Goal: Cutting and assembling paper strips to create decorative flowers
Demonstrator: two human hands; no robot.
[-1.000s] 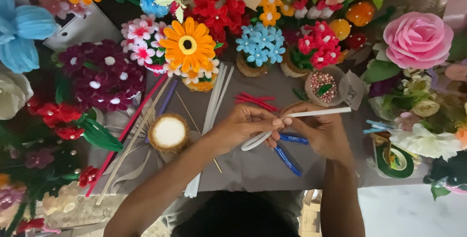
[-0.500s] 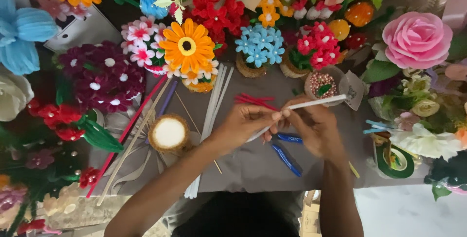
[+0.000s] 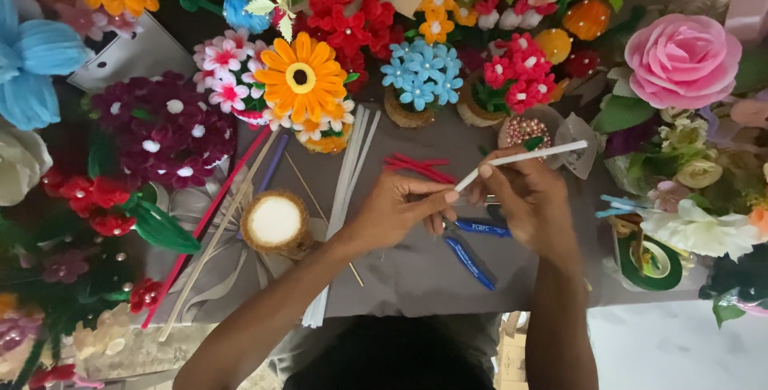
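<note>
both my hands are on the white stem [image 3: 524,157], a thin pipe-cleaner-like stick. landmark is the blue-handled pliers [image 3: 472,246] lying on the grey surface [image 3: 400,278]. the stem sits just above the pliers, long axis running from lower left to upper right, its far tip up near the small beaded pot [image 3: 524,130]. my left hand [image 3: 400,210] pinches the near, lower end, thumb and forefinger closed on it right above the pliers' handles. my right hand [image 3: 524,198] is closed round the stem's middle, up and right of the pliers, so the free length points away from my left grip toward the upper right. left hand is nearer the pliers' left handle, right hand covers their head. red stems [image 3: 420,168] lie flat up-left of the pliers, untouched. round white-topped spool [image 3: 274,220] is well left of the pliers.

versus a second ago: the stem's far tip has swung slightly higher and the stem reads steeper; both hands have drawn a bit closer together. pliers and red stems unchanged.
</note>
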